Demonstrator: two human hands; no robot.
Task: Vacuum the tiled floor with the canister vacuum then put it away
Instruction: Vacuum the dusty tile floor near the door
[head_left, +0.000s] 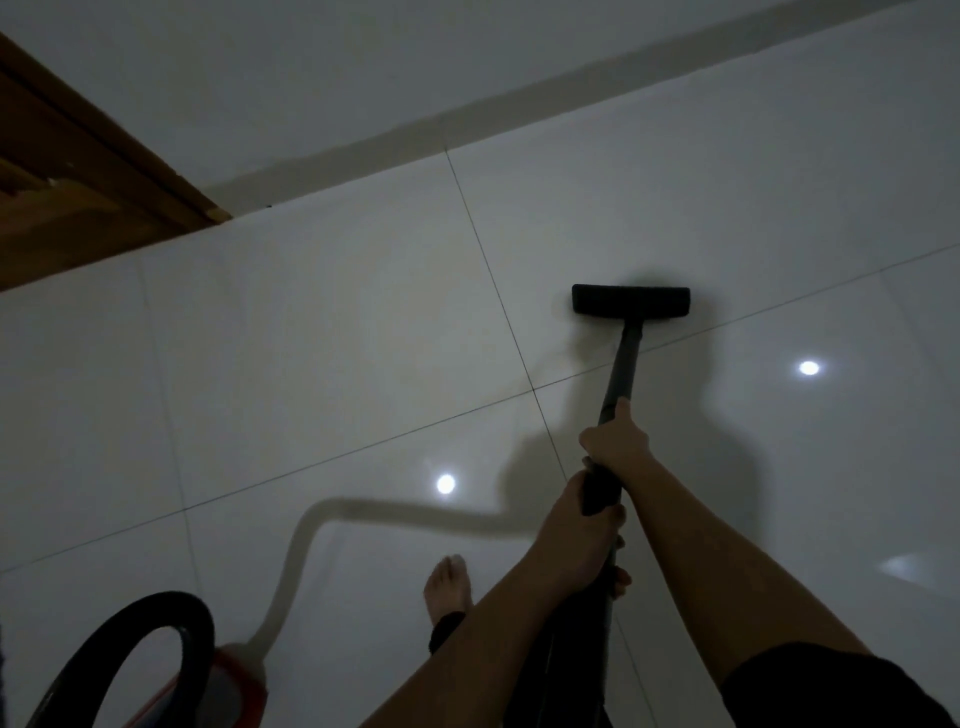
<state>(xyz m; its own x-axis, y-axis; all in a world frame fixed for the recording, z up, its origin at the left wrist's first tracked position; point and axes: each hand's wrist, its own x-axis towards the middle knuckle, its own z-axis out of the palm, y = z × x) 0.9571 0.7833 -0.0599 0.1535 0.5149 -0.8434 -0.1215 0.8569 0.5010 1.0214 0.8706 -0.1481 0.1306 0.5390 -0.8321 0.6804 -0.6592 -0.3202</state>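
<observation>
Canister vacuum, red-orange and low, sits on the floor at the person's lower left, a thick black hose looping up from it. Its floor head is a flat, dark rectangular bar lying flat on the glossy white tiled floor, well ahead of the hands and just past a grout line. A straight dark wand runs back from the head into both hands. The right hand is closed around the wand higher toward the head, thumb laid along the tube. The left hand is wrapped around the thicker black handle section just behind it, fingers curled underneath. The tiles are large, smooth and shiny, mirroring two round ceiling lights and carrying a pale, snaking hose-shaped shadow. A bare foot stands between the canister and the arms. A wooden door frame meets the plain wall at upper left.
</observation>
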